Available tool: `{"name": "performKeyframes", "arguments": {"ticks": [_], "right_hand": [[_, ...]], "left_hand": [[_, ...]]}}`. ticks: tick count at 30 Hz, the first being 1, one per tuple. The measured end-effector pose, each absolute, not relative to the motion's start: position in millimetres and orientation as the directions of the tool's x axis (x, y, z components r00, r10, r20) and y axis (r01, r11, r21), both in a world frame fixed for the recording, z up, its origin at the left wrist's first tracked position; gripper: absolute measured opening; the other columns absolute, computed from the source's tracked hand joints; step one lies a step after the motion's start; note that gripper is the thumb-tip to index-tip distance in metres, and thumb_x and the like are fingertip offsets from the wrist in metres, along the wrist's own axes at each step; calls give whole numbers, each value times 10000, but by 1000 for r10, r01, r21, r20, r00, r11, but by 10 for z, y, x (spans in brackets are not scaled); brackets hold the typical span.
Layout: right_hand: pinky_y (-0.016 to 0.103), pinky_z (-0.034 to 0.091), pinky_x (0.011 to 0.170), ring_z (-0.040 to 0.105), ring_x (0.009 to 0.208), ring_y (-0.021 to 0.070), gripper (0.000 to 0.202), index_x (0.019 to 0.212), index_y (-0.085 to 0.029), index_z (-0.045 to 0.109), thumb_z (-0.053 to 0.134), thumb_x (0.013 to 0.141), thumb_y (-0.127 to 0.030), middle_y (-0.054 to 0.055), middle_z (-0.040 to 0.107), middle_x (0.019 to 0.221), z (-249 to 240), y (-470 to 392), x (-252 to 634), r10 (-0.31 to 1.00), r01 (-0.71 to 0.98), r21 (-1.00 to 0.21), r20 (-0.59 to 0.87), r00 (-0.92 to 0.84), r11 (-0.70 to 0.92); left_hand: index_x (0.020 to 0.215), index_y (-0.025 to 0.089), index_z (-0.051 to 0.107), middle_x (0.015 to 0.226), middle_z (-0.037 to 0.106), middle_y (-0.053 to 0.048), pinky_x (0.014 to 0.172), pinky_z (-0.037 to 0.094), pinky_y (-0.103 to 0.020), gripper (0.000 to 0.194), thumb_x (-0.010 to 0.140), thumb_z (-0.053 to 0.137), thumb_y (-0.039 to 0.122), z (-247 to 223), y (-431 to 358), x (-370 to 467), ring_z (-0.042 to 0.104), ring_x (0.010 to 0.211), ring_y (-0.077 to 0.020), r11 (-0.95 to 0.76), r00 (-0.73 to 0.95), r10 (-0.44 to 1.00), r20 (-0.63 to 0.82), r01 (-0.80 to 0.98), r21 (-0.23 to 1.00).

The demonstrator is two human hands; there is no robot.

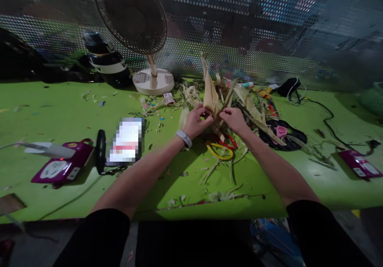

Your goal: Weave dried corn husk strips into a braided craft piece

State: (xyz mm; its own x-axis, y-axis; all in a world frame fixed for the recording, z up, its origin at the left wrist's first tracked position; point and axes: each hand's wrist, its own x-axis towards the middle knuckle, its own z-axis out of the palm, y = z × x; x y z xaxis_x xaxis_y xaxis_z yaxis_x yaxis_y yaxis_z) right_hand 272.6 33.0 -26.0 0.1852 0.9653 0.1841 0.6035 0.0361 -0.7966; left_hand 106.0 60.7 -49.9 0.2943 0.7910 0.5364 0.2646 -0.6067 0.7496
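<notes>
The left hand [198,120] pinches a dry, papery, pointed husk [211,96] at its base; the right hand [234,120], fingers nearly closed, touches its other side. Below, 1 pair of scissors [220,150] with smooth, looped red and yellow handles lies on the green worktop [167,179] among curled scraps [223,196].

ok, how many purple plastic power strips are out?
2: the left strip has a white plastic adapter plugged in; the right strip sits near the green table's right end.
</notes>
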Motion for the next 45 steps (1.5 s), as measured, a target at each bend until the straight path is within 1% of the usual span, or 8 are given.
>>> {"name": "performKeyframes", "arguments": {"ticks": [8,16,22,28,30,34,38,45], "right_hand": [[321,433,766,586,762,205,139,693,-192,668,550,714,-262,50,677,759,-282,255,2577,919,802,-579,380,105,148],[382,439,854,594,872,265,251,919,-145,697,563,761,-286,118,685,869,-345,238,2599,898,906,-405,434,71,123],[540,199,1096,424,1229,340,218,902,-210,734,594,753,-285,132,588,1206,-284,285,2739,827,944,-289,561,30,162],[456,431,900,551,913,277,140,636,-199,640,587,701,-311,80,594,777,-431,481,3005,872,883,-469,433,227,3],[454,451,878,564,891,277,157,727,-180,654,590,700,-320,89,607,798,-453,504,3058,876,879,-475,402,266,-49],[580,319,1030,402,1270,390,565,1233,-95,539,637,736,-344,240,463,1342,-379,404,2994,748,943,-325,607,268,-74],[515,281,1102,410,1307,290,517,1367,-196,459,466,850,-182,152,467,1382,-333,297,2844,784,962,-113,606,-131,248],[400,464,897,576,968,251,253,918,-167,680,483,763,-200,116,620,991,-347,321,2795,883,793,-470,436,-172,387]], "left_hand": [[721,165,571,740,581,-6,624,452,-232,153,760,623,303,-498,627,1071,543,711,-126,-462,275,872,406,185,867],[702,181,545,754,563,-36,700,472,-282,81,777,564,159,-509,627,1044,549,750,-157,-734,386,676,628,283,617],[715,186,535,782,567,-51,720,482,-305,76,744,548,117,-468,637,1006,554,776,-170,-800,536,559,633,148,582],[664,186,513,703,551,-5,658,456,-269,193,773,629,295,-521,622,1057,536,684,-127,-517,294,814,500,-23,855],[678,185,512,653,531,22,605,429,-242,212,756,651,325,-541,641,1065,501,613,-100,-383,231,885,404,-131,914],[677,179,539,624,515,35,560,391,-215,234,732,687,351,-558,694,1058,465,577,-80,-353,188,907,378,-152,923],[734,172,616,696,593,4,582,429,-217,219,732,678,382,-602,731,1056,524,631,-98,-342,242,902,357,-100,934],[829,172,686,891,672,-46,785,514,-300,168,727,554,155,-620,742,1038,623,863,-164,-521,314,816,486,34,853]]}}
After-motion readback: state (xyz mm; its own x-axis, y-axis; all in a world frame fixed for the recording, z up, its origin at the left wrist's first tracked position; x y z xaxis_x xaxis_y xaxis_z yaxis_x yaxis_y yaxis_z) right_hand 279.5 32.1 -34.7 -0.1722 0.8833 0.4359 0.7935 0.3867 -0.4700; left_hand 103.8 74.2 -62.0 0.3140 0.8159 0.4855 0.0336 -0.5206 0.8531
